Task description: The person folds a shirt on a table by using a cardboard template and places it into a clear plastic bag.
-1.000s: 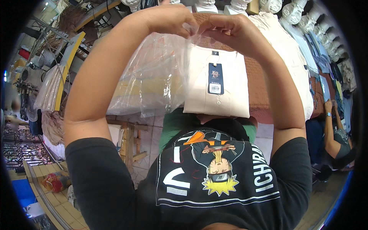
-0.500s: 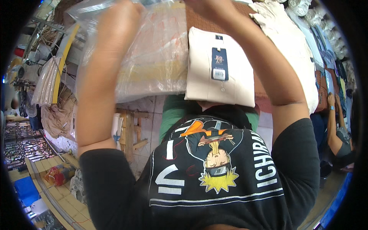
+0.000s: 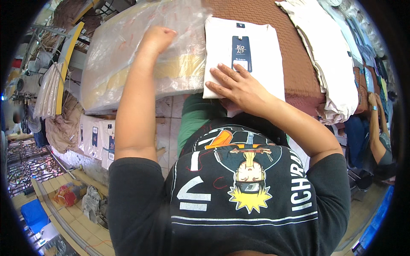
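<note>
A folded off-white shirt (image 3: 277,51) with a dark blue hang tag (image 3: 241,46) lies at the table's near edge. My right hand (image 3: 239,85) rests open on its lower left part, fingers spread, their tips over the tag's lower end. To the left, my left hand (image 3: 159,39) is closed, knuckles up, above a wide clear plastic sheet or bag (image 3: 115,55). Anything inside its fingers is hidden. The plastic spreads over a pale, yellow-banded surface beside the shirt.
Brown textured cloth (image 3: 299,81) covers the table. More off-white garments (image 3: 333,64) lie to the right, and tagged folded shirts (image 3: 95,136) are stacked lower left. Another person's arm (image 3: 376,132) shows at the far right. A yellow-edged board (image 3: 68,64) stands at left.
Both hands have come down from the far edge, where clear plastic was raised near the left hand. The right now lies flat on the shirt; the left is closed above the plastic.
</note>
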### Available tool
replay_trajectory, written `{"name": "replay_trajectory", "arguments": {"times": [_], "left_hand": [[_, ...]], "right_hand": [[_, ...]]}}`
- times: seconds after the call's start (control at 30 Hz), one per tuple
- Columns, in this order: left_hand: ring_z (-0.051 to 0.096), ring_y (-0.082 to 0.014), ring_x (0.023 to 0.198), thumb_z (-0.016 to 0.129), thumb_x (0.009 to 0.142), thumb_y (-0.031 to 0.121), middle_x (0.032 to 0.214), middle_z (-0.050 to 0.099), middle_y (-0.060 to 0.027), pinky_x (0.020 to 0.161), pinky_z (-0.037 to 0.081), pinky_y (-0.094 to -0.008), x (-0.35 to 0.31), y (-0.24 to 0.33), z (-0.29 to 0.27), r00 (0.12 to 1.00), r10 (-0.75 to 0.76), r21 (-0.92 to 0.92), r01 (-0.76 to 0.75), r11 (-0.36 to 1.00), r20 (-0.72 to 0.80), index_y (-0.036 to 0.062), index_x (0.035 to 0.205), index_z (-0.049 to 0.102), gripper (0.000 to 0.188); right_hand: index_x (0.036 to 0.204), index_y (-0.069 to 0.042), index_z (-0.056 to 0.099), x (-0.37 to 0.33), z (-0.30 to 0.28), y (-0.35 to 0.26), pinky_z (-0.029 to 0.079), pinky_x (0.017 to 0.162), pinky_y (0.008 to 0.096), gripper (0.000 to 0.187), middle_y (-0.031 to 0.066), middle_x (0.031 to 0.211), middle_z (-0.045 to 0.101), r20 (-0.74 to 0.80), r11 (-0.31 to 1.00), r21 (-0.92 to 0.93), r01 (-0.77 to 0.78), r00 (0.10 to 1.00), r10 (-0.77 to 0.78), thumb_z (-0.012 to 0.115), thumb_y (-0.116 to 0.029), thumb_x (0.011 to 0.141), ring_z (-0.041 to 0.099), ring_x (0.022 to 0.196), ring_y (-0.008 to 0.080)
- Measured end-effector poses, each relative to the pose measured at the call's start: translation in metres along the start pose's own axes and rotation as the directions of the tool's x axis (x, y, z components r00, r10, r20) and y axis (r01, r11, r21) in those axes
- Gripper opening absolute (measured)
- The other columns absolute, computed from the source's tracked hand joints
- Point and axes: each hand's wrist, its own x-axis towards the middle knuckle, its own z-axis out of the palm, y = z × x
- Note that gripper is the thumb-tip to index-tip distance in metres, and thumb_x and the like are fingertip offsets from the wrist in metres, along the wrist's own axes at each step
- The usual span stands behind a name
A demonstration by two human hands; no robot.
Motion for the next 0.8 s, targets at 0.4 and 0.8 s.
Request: {"name": "replay_trajectory", "arguments": {"times": [0.4, 0.8], "left_hand": [[0.065, -0.0308, 0.076, 0.047, 0.082, 0.031, 0.080, 0.066, -0.0184, 0.069, 0.049, -0.0438, -0.062, -0.037, -0.146, 0.663, 0.238, 0.462, 0.183, 0.868, -0.710, 0.0084, 0.085, 0.069, 0.032], [0.062, -0.0212, 0.081, 0.055, 0.085, 0.029, 0.090, 0.067, -0.0094, 0.073, 0.047, -0.0333, -0.008, -0.023, 0.061, 0.996, 0.015, -0.255, 0.007, 0.967, 0.084, 0.0049, 0.105, 0.066, 0.033]], "right_hand": [[0.131, -0.009, 0.045, 0.037, 0.015, -0.008, 0.028, 0.103, 0.0517, 0.049, 0.0176, 0.136, 0.041, -0.135, 0.984, -0.002, -0.178, 0.975, 0.176, 0.047, -0.011, 0.082, 0.035, 0.129, 0.0356], [0.129, -0.010, 0.047, 0.088, 0.025, 0.006, 0.031, 0.101, 0.0554, 0.049, 0.0189, 0.133, 0.045, -0.227, 0.882, 0.009, -0.470, 0.858, 0.460, 0.048, -0.008, 0.080, 0.040, 0.124, 0.0409]]}}
